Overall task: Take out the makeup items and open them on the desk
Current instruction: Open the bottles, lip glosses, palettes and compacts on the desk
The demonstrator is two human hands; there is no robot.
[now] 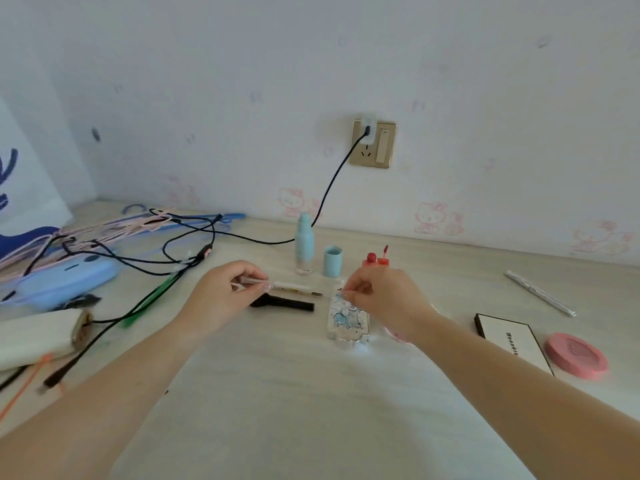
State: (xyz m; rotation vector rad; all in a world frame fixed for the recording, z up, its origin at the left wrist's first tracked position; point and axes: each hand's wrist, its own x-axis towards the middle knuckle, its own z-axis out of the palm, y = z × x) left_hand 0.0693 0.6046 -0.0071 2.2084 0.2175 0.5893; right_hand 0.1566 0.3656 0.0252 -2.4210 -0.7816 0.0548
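A slim white and clear makeup pen (296,287) stretches level just above the desk between my hands. My left hand (221,299) pinches its clear end. My right hand (381,299) has its fingertips pinched at the other, thin end, above a clear glittery case (348,322). A black stick (282,303) lies under the pen. Behind stand a light blue bottle (304,244), its loose cap (333,261), and an opened red lip gloss (372,259). A white palette box (512,341), a pink round compact (576,355) and a silver pen (540,292) lie to the right.
To the left lie a white pouch (38,334), a blue case (65,275), tangled black cables (166,261) and plastic hangers (114,226). A charger sits in the wall socket (372,143). A pink item (398,336) shows partly under my right wrist.
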